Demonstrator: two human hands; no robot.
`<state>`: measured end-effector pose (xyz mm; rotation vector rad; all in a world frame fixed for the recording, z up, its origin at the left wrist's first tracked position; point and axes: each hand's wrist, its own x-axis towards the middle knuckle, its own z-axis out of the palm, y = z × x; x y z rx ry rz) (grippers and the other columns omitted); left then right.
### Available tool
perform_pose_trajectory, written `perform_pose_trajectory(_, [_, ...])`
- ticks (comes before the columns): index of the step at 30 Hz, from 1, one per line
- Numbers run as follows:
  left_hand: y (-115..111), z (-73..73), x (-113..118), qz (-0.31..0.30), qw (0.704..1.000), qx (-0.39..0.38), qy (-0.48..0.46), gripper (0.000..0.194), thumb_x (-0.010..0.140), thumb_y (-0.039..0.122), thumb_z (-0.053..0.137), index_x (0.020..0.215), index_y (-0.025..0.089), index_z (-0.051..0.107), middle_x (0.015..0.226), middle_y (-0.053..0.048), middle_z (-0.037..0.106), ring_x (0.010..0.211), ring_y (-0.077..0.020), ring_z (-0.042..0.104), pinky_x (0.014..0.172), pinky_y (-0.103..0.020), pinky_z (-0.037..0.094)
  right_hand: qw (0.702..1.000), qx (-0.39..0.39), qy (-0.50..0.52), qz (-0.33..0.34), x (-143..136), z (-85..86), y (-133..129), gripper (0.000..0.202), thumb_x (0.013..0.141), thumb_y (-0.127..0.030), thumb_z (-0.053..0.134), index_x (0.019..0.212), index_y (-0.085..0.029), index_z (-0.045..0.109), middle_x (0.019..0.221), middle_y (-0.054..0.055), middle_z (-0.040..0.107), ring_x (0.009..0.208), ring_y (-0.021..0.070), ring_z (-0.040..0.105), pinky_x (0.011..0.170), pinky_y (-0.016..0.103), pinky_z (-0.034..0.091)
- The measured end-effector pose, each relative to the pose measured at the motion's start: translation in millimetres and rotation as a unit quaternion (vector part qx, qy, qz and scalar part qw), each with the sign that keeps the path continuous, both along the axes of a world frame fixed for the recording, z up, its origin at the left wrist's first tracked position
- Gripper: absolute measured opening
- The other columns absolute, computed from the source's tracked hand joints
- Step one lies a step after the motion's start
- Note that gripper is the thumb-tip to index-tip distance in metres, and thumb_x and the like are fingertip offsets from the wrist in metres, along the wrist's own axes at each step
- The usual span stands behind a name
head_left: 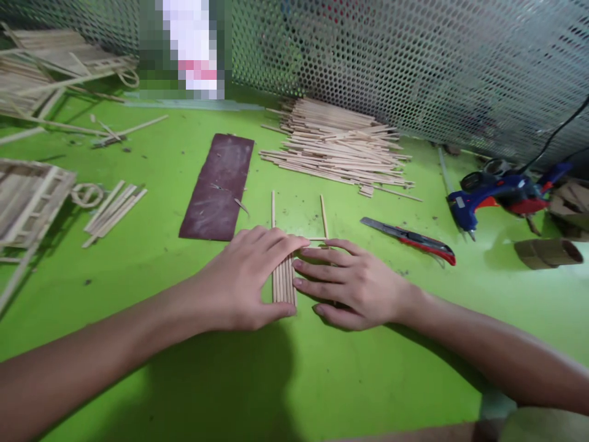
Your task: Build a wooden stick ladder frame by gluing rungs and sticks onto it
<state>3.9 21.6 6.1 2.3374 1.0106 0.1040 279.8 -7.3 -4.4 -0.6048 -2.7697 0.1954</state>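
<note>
A row of short wooden sticks (284,283) lies side by side on the green table, in front of me. My left hand (251,270) spans the row, thumb at its near end and fingers over its far part, holding the sticks together. To the right, my right hand (356,282) lies with fingers apart, its fingertips at or beside the row's right edge; exact contact is hard to tell. Two longer sticks jut out beyond the hands, one on the left (273,209) and one on the right (324,216). A thin crosspiece joins near the right one, partly covered by fingers.
Brown sandpaper (218,190) lies ahead on the left, a stick pile (340,144) at the back. A utility knife (409,238), blue glue gun (488,196) and bamboo cup (547,253) are on the right. Stick-built pieces (30,202) stand left, near loose sticks (115,212). Perforated mesh (414,67) borders the back.
</note>
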Motion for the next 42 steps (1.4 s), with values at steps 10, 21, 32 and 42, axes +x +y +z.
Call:
perform_pose_trajectory(10, [0.6, -5.1, -4.2, 0.015, 0.999, 0.029, -0.016, 0.102, 0.085, 0.069, 0.082, 0.169, 0.025, 0.043, 0.153, -0.018, 0.062, 0.138, -0.0439, 0.059, 0.121, -0.066, 0.046, 0.995, 0.069, 0.072, 0.012, -5.9, -8.8, 4.4, 0.039, 0.107, -0.038, 0.06, 0.13, -0.016, 0.081, 0.139, 0.01, 0.081, 0.134, 0.0281, 0.075, 0.121, 0.05, 0.054])
perform_pose_trajectory(21, [-1.9, 2.8, -2.2, 0.002, 0.997, 0.05, 0.052, 0.129, 0.079, 0.094, 0.073, 0.176, 0.02, 0.031, 0.176, -0.024, 0.045, 0.159, -0.0506, 0.044, 0.133, -0.074, 0.027, 0.98, 0.101, 0.144, -0.092, 2.3, -15.2, 21.6, 0.027, 0.104, -0.022, 0.058, 0.106, -0.017, 0.084, 0.099, 0.009, 0.086, 0.089, 0.0224, 0.077, 0.08, 0.038, 0.058])
perform_pose_trajectory(32, [18.5, 14.3, -22.2, -0.02, 0.995, 0.097, 0.025, 0.09, 0.084, 0.082, 0.072, 0.148, 0.02, 0.069, 0.153, -0.019, 0.068, 0.134, -0.043, 0.064, 0.116, -0.06, 0.051, 0.988, 0.058, 0.112, -0.09, 3.6, -10.3, 20.6, 0.031, 0.108, -0.027, 0.056, 0.112, -0.02, 0.086, 0.109, 0.007, 0.087, 0.1, 0.0247, 0.08, 0.091, 0.043, 0.062])
perform_pose_trajectory(42, [3.9, 35.9, -16.2, 0.09, 0.976, 0.071, 0.187, 0.072, 0.094, 0.074, 0.068, 0.14, 0.02, 0.081, 0.092, -0.013, 0.084, 0.072, -0.0308, 0.075, 0.059, -0.036, 0.051, 0.991, -0.042, -0.007, -0.126, -7.2, -4.0, -2.7, 0.078, 0.107, -0.074, 0.061, 0.157, -0.014, 0.067, 0.161, 0.014, 0.066, 0.153, 0.0357, 0.061, 0.134, 0.064, 0.039])
